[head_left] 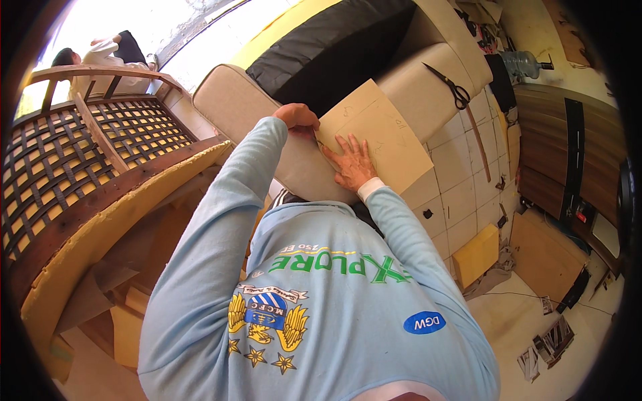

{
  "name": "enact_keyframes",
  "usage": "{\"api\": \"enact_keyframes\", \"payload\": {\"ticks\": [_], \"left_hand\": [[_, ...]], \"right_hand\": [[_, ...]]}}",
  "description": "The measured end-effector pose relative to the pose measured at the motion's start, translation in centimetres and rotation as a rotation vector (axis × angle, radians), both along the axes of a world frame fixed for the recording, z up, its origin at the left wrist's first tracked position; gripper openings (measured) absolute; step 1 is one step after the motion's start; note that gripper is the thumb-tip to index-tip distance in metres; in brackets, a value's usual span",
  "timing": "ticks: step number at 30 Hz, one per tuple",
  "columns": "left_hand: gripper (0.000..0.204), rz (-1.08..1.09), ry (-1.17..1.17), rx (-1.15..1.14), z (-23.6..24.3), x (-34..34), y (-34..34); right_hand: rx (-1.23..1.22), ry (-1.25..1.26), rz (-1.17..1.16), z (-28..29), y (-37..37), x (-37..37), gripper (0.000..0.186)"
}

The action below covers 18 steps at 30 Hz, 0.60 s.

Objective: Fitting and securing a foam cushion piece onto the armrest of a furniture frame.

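A tan sheet of cardboard (394, 144) with pencil-like lines and marks lies slanted across the beige upholstered sofa piece (231, 100). My right hand (352, 162) rests on its near left part, fingers spread and pressing flat. Just beyond, my left hand (296, 117) is closed with curled fingers at the sheet's left edge, over the beige padding. Whatever those fingers pinch is too small and hidden to make out. Black-handled scissors (459, 95) lie on the sofa's beige right arm. Black fabric (321, 60) covers the hollow between the padded sides.
To the left stands a wooden frame (120, 184) with woven black straps and yellow foam. Another person (117, 53) sits beyond it. A long thin strip (479, 144) leans near the tiled floor at right. A yellow foam block (476, 255) and a clear water bottle (525, 65) are farther right.
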State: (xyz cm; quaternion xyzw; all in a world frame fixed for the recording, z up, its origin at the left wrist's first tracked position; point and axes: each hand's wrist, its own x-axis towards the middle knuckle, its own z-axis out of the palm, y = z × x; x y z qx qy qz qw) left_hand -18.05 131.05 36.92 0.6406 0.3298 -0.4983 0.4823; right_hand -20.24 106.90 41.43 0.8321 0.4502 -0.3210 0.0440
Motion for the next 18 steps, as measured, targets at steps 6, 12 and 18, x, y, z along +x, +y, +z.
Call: {"api": "enact_keyframes", "payload": {"ticks": [6, 12, 18], "left_hand": [[0.012, 0.119, 0.043, -0.092, 0.1, -0.3, 0.5], [0.018, -0.098, -0.123, 0.030, 0.2, -0.8, 0.1], [0.025, -0.113, -0.240, 0.036, 0.1, -1.5, 0.3]], "right_hand": [[0.013, 0.042, -0.011, -0.3, -0.1, 0.4, 0.084], [-0.010, -0.008, 0.031, -0.4, -0.3, 0.3, 0.081], [-0.013, -0.009, 0.029, -0.5, -0.3, 0.3, 0.082]]}}
